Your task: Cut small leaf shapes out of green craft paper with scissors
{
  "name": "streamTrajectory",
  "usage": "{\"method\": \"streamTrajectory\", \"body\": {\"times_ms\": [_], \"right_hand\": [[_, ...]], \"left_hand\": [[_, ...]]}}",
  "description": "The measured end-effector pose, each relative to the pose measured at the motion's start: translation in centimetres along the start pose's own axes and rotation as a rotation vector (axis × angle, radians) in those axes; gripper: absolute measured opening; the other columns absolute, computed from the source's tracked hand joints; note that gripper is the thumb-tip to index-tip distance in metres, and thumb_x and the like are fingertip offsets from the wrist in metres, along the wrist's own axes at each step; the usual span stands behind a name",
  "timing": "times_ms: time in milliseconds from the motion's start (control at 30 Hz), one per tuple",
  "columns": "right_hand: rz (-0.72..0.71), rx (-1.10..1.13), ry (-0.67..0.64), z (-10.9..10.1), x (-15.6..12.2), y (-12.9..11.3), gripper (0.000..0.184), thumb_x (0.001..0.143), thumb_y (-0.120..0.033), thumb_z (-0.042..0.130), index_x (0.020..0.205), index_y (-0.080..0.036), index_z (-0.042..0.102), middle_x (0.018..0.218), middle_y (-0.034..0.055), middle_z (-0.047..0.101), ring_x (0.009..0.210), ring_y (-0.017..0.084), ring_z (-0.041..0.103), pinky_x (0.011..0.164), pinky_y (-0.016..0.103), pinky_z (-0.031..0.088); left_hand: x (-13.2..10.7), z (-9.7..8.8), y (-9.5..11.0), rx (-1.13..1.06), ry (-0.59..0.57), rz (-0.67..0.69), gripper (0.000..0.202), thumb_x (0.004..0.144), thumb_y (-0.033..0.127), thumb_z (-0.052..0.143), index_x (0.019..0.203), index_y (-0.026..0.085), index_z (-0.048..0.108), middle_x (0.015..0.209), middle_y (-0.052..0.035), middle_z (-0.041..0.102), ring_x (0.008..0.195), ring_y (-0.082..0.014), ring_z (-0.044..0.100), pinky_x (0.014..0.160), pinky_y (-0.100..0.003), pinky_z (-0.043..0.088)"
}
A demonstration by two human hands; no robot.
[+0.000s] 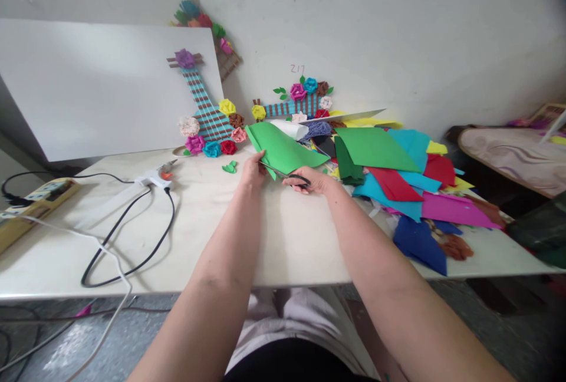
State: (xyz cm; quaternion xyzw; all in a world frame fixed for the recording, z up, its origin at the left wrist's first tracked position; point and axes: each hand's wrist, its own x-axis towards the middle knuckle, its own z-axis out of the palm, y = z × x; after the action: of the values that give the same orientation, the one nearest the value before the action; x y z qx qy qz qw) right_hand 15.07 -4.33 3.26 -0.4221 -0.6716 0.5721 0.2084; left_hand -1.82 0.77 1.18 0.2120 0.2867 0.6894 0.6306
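Observation:
My left hand [253, 169] pinches the near left edge of a bright green sheet [283, 145], which curves up over the table. In my right hand [313, 180] is a pair of scissors [302, 181] with black handles, fingers wrapped around the loops. The blades point left and lie at the sheet's lower edge, close to my left fingers. Whether they are apart or together I cannot tell. A few small green leaf-shaped pieces [230, 167] rest on the table, left of my left hand.
A glue gun [154, 178] and its looped black cord lie at left, beside a yellow power strip [39, 208]. Flower-trimmed guitar shapes, one blue-striped [210, 114] and one smaller [287, 105], stand behind. Coloured sheets [380, 149] pile up at right. The table [212, 264] ends before me.

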Motion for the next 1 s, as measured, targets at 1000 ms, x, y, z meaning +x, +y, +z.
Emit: {"method": "streamTrajectory", "body": {"times_ms": [1000], "right_hand": [[-0.038,-0.030,-0.034,-0.7,0.5,0.8,0.018,0.077,-0.021,0.059,0.064,-0.010,0.053,0.038,-0.0057,0.042,0.028,0.002,0.025,0.030,0.017,0.015]], "left_hand": [[-0.3,0.2,0.4,0.061,0.094,-0.051,0.008,0.070,0.011,0.055,0.077,0.014,0.058,0.058,-0.0001,0.059,0.050,-0.0106,0.055,0.052,-0.021,0.048]]}}
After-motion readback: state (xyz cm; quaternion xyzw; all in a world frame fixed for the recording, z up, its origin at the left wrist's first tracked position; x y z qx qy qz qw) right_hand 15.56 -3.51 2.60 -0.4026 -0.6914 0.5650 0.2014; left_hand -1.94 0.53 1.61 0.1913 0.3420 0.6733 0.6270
